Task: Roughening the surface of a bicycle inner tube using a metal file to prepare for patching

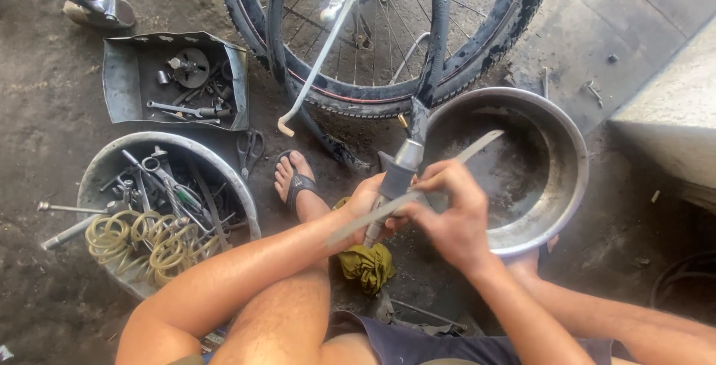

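The left hand (371, 199) is wrapped around a grey metal cylinder (397, 173), fingers closed on its lower part, so that it stands tilted up and away from the palm. The right hand (447, 212) sits just beside it, touching it, with thumb and fingertips pinched narrow on a long flat metal strip (418, 193). The strip runs slantwise across both hands: one end sticks out past the right hand over the rim of the metal basin (552, 208), the other lies back over the left forearm.

Just beyond the right hand the basin's rim curves close, leaving little room on that side. Straight ahead of both hands, the bicycle wheel (388, 96) stands with its tyre edge near the top of the cylinder, and the kickstand (317, 59) angles down ahead and to the left.

To the left of the left hand there is a narrow strip of bare floor holding a sandalled foot (294, 178) and a pair of scissors (250, 149). Further left sits a round tub of tools (160, 186) with a coiled yellow hose (145, 242) at its near edge, and beyond it a flat metal tray of parts (175, 78). Below the left hand, close under the wrist, a yellow rag (369, 266) lies on the floor between the knees. A concrete ledge (671, 119) bounds the far right, well apart from the hands.
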